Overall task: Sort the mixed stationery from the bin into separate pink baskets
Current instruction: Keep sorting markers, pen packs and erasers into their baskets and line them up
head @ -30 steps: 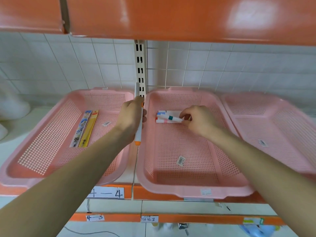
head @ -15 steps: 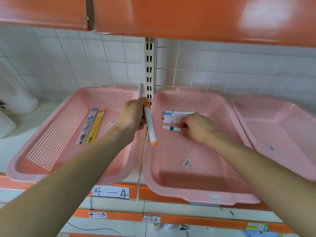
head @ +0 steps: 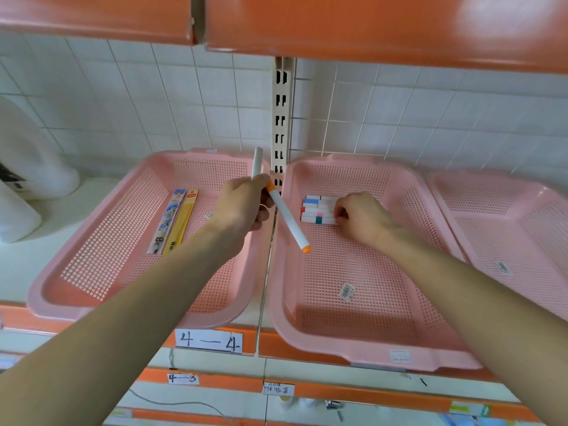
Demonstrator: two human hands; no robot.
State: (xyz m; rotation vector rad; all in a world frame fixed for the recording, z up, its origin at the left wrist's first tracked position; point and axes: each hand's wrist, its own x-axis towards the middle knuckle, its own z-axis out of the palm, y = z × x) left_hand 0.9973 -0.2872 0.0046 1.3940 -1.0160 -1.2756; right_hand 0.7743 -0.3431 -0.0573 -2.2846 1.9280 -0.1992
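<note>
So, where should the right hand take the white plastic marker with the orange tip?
Pinch the orange-tipped white marker on its bare lower barrel, from the right: that slanted half sticks out below the left hand, which grips the upper end.

Perforated pink plastic baskets (head: pixel 365 342), glossy orange shelf edging (head: pixel 338 23), smooth white plastic markers (head: pixel 316 210), glazed wall tiles (head: pixel 153 96).

Both bare forearms reach forward, the left hand (head: pixel 242 204) raised just left of the middle basket (head: pixel 362 348), gripping two white markers (head: pixel 287 216), the right hand (head: pixel 359 216) knuckles-up inside its far end, fingers curled over the laid markers (head: pixel 318 210).
</note>
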